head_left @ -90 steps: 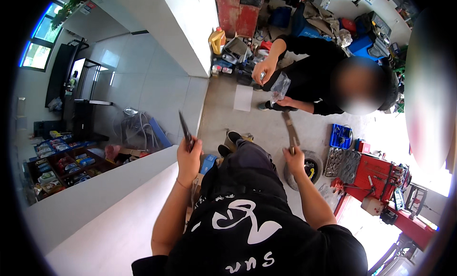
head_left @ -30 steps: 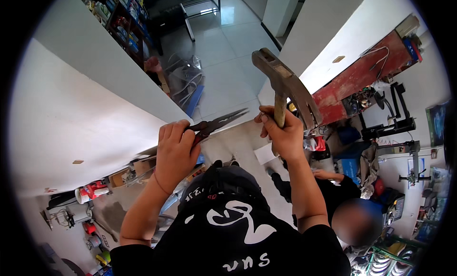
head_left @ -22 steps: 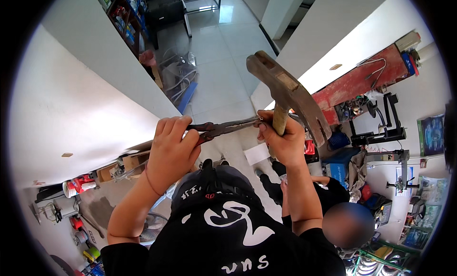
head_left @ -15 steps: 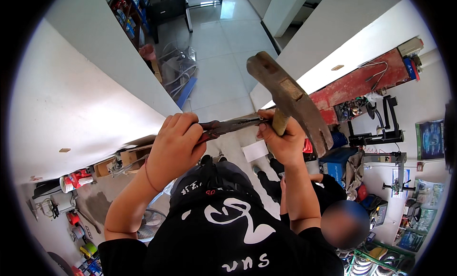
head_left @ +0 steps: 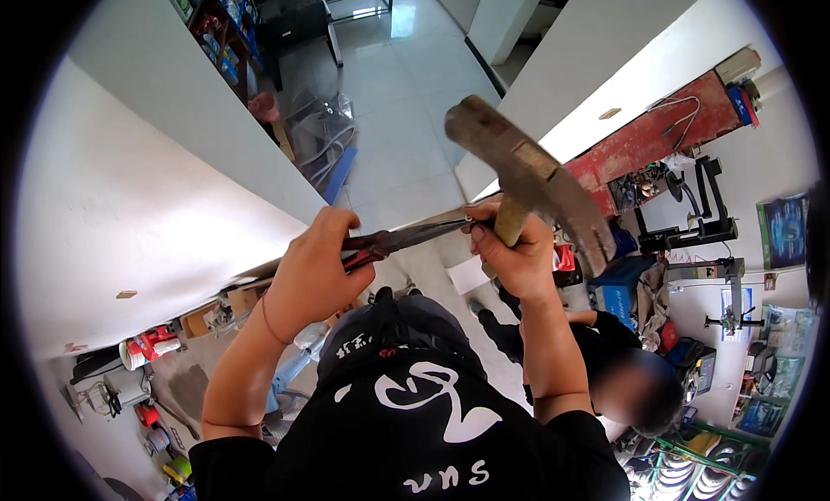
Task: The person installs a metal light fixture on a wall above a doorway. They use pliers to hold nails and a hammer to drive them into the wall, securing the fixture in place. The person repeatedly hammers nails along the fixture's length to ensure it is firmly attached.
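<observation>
In my left hand (head_left: 313, 268) are long-nosed pliers (head_left: 419, 234) with red-and-black handles, the fingers wrapped round the grips. Their narrow jaws point right, and the tip meets a small shiny metal piece (head_left: 469, 217) at the fingertips of my right hand (head_left: 526, 263). That piece is too small to name. The same right hand grips a claw hammer (head_left: 566, 195) by its pale wooden handle, close under the rusty head. The hammer head stands above the hand, claw toward the lower right. Most of the handle is hidden behind the palm.
A co-worker (head_left: 596, 350) in dark clothes is close by at my right. Beyond is a red worn bench (head_left: 657, 146) with tools, and a blue box (head_left: 621, 287). White walls flank a doorway with a tiled floor (head_left: 406, 129). Red tools (head_left: 156, 344) lie at the left.
My left hand has shifted slightly left and its grip on the pliers has loosened a little. The pliers' tip has drawn back from between my right fingers, exposing the small metal piece.
</observation>
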The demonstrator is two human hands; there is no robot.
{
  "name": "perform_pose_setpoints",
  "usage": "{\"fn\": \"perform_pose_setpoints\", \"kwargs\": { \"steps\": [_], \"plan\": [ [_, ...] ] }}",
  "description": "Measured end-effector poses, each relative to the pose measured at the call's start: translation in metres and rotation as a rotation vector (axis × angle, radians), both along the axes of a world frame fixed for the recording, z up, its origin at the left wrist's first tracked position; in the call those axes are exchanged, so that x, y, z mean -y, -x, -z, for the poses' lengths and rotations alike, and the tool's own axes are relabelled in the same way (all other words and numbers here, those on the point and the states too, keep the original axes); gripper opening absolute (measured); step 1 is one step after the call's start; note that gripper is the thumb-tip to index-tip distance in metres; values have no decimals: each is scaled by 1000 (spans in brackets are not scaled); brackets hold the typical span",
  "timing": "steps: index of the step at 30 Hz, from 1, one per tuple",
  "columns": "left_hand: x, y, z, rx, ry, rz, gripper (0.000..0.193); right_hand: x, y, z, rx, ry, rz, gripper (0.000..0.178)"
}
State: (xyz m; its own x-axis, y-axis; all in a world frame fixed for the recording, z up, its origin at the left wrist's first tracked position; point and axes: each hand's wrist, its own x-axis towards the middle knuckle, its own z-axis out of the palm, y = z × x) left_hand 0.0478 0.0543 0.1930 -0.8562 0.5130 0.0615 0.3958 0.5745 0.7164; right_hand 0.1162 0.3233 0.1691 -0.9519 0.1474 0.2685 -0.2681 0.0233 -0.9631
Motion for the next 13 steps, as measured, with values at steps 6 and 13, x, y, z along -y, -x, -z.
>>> {"fn": "perform_pose_setpoints", "kwargs": {
  "steps": [6, 13],
  "plan": [
    [24, 10, -18, -336, 5, -165, 30, 5, -3, 15, 227, 23, 158, 28],
    [97, 62, -126, -710, -73, -353, 31, 8, 31, 66, 379, 48, 263, 27]
  ]
}}
